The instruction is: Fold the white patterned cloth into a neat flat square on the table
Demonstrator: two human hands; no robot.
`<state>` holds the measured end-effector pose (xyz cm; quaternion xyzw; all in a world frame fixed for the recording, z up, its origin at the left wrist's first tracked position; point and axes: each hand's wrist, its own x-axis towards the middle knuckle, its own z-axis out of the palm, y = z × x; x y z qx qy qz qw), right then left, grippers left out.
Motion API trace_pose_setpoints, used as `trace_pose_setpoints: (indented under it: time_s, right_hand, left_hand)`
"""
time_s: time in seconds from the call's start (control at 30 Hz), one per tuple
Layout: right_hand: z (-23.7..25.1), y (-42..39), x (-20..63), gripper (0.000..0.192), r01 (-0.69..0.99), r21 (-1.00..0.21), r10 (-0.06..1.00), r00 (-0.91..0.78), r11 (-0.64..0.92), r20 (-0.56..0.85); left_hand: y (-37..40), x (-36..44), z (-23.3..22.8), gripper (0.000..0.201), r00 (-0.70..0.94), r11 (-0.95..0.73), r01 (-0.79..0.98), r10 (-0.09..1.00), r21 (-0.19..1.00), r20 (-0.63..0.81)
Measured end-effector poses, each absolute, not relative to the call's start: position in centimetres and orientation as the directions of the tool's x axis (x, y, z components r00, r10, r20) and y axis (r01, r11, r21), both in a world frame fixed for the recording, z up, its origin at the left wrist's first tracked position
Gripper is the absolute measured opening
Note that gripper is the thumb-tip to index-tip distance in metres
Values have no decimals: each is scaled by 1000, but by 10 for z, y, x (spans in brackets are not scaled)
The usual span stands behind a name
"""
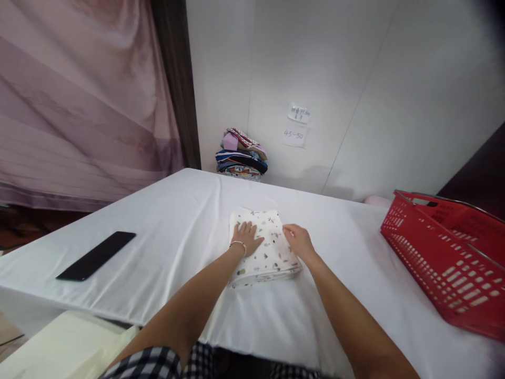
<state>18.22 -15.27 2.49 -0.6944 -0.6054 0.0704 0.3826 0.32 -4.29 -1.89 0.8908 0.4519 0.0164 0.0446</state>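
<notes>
We see a white cloth [272, 310] covering the table. On it, the folded fabric [268, 252] is white with small dark and brownish specks. Left of that fabric lies a black phone [97, 255]; right of it stands a red basket [445, 263]. Behind the fabric, the pile of clothes [241, 155] shows pink, navy and stripes. The curtain [79, 100] is dusty pink.

Both hands, left hand [246, 237] and right hand [299, 240], press flat on a folded patterned cloth [265, 251] on the white table [189, 210].

Both arms outstretched, left hand [246, 238] flat, right hand [300, 241] cupped
</notes>
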Motion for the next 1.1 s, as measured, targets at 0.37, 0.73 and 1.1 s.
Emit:
trace_pose_setpoints:
  time_s: [0.37, 0.73, 1.1]
  right_hand:
    - [16, -39, 209, 20, 759, -519, 868, 493, -394, 61]
    - [5, -13, 210, 19, 732, -461, 835, 549, -501, -37]
    - [0, -4, 209, 20, 696, -481, 805, 592, -534, -38]
  left_hand:
    - [-43, 2, -21, 71, 595, -595, 797, 803, 104, 34]
    - [-44, 2, -22, 71, 585, -581, 804, 811, 128, 10]
    - [-44, 2, -21, 72, 586, -584, 802, 810, 124, 19]
